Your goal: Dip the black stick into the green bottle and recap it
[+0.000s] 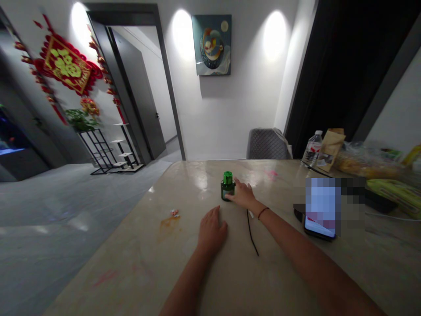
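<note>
A small dark green bottle (227,186) with a bright green cap stands upright near the middle of the beige table (138,254). My right hand (242,195) reaches forward and its fingers wrap the bottle's right side. A thin dark band sits on that wrist. Nearer to me, my left hand (211,230) rests palm down on the tabletop with the fingers loosely together, holding nothing. A thin black cord (251,232) lies between my two forearms.
An orange smear and a small scrap (173,213) mark the table to the left. A phone (317,228) lies at right. A water bottle (312,149), paper bag (330,149) and plastic bags crowd the far right. A grey chair (267,144) stands beyond the table.
</note>
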Tool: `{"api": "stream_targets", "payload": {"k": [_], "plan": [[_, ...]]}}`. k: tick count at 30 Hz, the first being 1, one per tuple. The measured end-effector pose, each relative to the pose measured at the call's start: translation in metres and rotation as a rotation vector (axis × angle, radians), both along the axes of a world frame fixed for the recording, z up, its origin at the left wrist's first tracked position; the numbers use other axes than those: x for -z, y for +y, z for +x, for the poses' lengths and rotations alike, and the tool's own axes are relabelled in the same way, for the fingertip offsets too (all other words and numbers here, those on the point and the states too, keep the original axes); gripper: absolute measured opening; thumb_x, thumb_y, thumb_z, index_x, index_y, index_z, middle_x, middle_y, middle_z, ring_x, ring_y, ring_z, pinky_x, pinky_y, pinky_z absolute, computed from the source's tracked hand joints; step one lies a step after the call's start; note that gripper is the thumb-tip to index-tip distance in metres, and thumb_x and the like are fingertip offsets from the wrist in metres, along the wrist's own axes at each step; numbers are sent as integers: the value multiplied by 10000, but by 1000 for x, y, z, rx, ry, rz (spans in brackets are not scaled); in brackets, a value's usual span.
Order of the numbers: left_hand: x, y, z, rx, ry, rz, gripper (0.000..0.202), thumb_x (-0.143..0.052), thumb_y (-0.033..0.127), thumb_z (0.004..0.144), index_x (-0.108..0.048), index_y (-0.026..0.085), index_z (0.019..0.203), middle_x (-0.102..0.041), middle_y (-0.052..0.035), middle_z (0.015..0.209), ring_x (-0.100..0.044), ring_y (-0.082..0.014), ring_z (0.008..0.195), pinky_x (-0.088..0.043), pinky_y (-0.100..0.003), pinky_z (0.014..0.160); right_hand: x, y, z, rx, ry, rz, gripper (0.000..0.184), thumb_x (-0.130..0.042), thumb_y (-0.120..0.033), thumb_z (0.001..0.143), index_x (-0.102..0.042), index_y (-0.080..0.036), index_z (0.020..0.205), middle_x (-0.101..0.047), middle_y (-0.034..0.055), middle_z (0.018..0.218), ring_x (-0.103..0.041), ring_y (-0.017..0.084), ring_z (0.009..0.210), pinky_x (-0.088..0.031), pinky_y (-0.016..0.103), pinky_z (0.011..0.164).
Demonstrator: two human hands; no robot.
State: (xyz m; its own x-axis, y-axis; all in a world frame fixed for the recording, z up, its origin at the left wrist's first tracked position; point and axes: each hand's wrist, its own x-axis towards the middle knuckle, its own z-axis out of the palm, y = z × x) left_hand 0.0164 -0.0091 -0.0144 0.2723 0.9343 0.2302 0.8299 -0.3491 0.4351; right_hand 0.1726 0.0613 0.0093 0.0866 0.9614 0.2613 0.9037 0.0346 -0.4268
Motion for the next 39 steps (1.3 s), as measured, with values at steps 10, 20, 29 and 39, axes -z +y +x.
{"api": "stream_targets", "payload": {"k": [10, 20, 29, 39], "plan": [[3, 3, 2, -8, 25, 18, 484, -433, 233, 768, -410, 101, 1232, -491, -112, 1249, -419, -190, 1171, -273, -317, 1023, 7, -31, 32, 178, -57, -78, 783, -537, -434, 717, -235, -42, 1324, -444, 225, 1223, -416, 301, 1124, -314, 362, 889], [-1, -2, 5, 4, 67, 38, 466, -428, 233, 771, -426, 91, 1214, -491, -125, 1249, -427, -199, 1169, -287, -333, 1022, 25, -58, 55, 60, -34, -113, 152, -501, -260, 743, -595, -164, 814, -625, 67, 860, -576, 146, 747, -351, 220, 613], [-2, -1, 4, 8, 68, 36, 445, -411, 228, 778, -431, 100, 1204, -501, -117, 1234, -431, -190, 1161, -292, -328, 1016, 20, -15, 58, 289, 96, -193, 166, -531, -300, 708, -616, -182, 789, -656, 80, 858, -602, 203, 803, -372, 244, 592], [0, 0, 4, 6, 47, 31, 431, -417, 214, 775, -431, 114, 1194, -504, -111, 1223, -425, -185, 1164, -293, -325, 1007, 28, 12, 62, 247, 315, -130, 250, -523, -368, 710, -601, -136, 764, -641, 115, 820, -589, 206, 766, -390, 265, 609]]}}
